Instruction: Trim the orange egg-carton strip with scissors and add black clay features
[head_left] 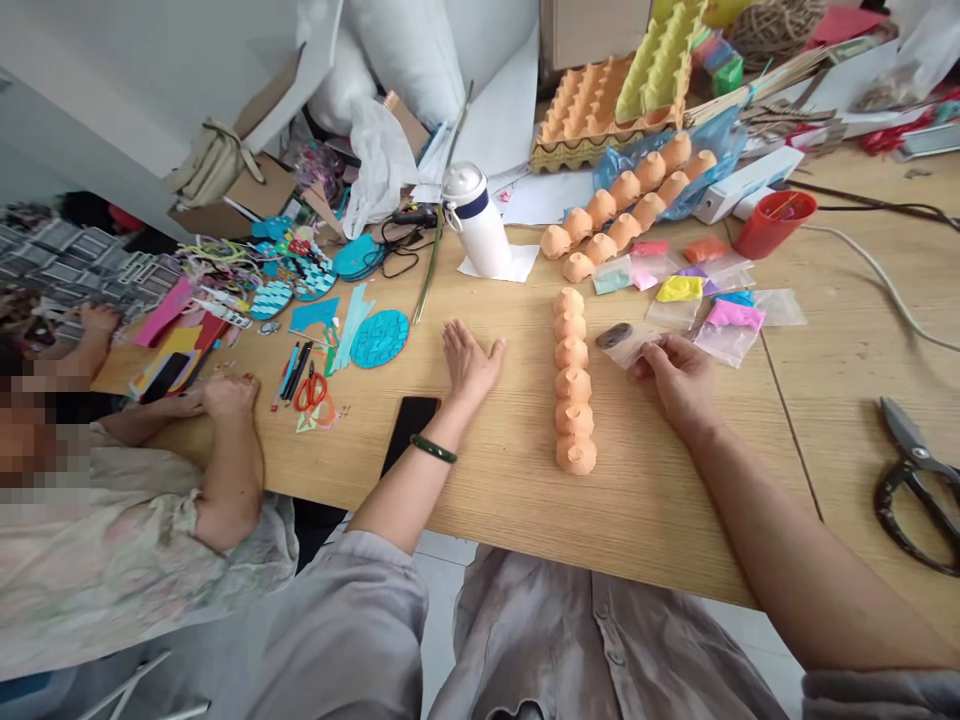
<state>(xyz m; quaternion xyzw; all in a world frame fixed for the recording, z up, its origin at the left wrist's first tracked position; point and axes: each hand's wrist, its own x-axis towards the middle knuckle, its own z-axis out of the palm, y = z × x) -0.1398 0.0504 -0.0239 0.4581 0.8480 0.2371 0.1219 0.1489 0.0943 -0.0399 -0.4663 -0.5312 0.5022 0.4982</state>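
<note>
passage: tabletop between left hand and orange egg-carton cups | obstacle: those cups

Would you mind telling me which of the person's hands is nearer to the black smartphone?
Left. The left hand lies flat just beyond the smartphone; the right hand, holding a small plastic bag, is far to its right, past the orange clay pieces.

My left-wrist bangle is dark green. Egg-carton cups: salmon orange. Clear bag in my right hand: grey-brown lump. Disc: teal, ridged pattern.
</note>
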